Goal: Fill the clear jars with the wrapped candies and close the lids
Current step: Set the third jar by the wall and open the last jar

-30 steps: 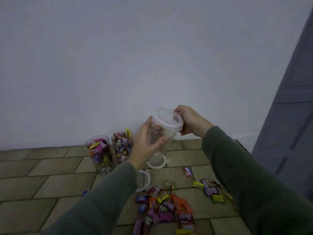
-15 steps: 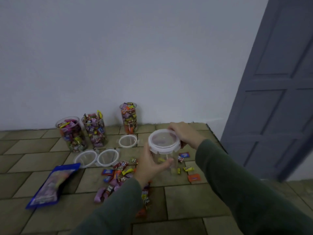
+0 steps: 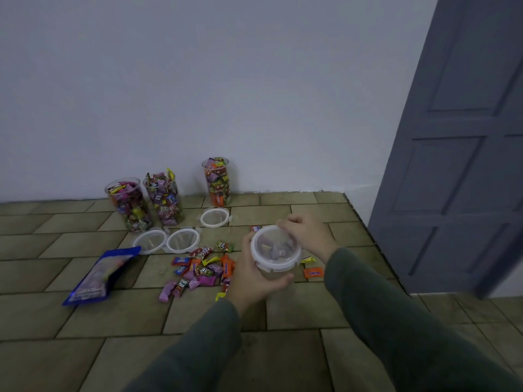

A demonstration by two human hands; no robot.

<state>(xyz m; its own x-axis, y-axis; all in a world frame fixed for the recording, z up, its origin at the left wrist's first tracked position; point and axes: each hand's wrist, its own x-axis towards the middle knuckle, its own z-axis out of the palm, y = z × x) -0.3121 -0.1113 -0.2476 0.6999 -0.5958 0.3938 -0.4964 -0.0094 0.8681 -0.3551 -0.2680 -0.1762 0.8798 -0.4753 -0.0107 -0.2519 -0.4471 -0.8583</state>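
Observation:
A clear jar (image 3: 278, 274) with a white-rimmed lid (image 3: 275, 248) on top is held upright over the tiled floor. My left hand (image 3: 253, 275) grips the jar's body from the left and below. My right hand (image 3: 307, 234) pinches the lid's far right edge with curled fingers. Three filled open jars stand by the wall: left jar (image 3: 128, 204), middle jar (image 3: 165, 198), right jar (image 3: 218, 181). Three loose lids lie in front of them: one lid (image 3: 149, 241), a second lid (image 3: 182, 239), a third lid (image 3: 215, 217). Wrapped candies (image 3: 203, 268) are scattered on the floor.
A blue candy bag (image 3: 96, 278) lies on the floor at the left. A grey panelled door (image 3: 464, 142) stands at the right. Stray candies (image 3: 313, 272) lie right of the held jar. The white wall runs behind the jars.
The view has tipped down and swung right. The jar went from tilted and raised to upright and low over the floor, with both hands still on it.

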